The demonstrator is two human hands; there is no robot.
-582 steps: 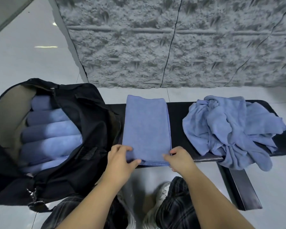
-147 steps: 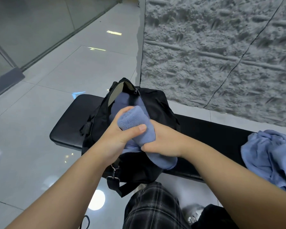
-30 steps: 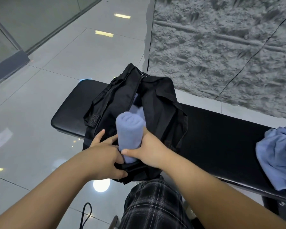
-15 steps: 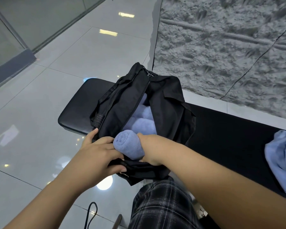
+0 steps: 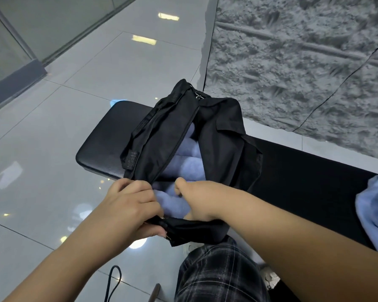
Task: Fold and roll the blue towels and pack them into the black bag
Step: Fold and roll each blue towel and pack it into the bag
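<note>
The left hand (image 5: 131, 205) had its fingers (image 5: 140, 188) curled on the black bag (image 5: 220, 144) rim; right hand (image 5: 196, 199) fingers, hidden, pressed the rolled towel (image 5: 170, 201) inside. Loose towels (image 5: 375, 205) lay far right on the desk (image 5: 303, 171).

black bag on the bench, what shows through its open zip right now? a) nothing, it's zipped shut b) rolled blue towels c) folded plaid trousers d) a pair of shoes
b: the black bag gapes along its zip, and rolled blue towels lie stacked inside the opening.

Bare forearms (image 5: 292, 247), no sleeves; dark plaid trousers (image 5: 216, 277); pale shoe (image 5: 270, 277)
</note>
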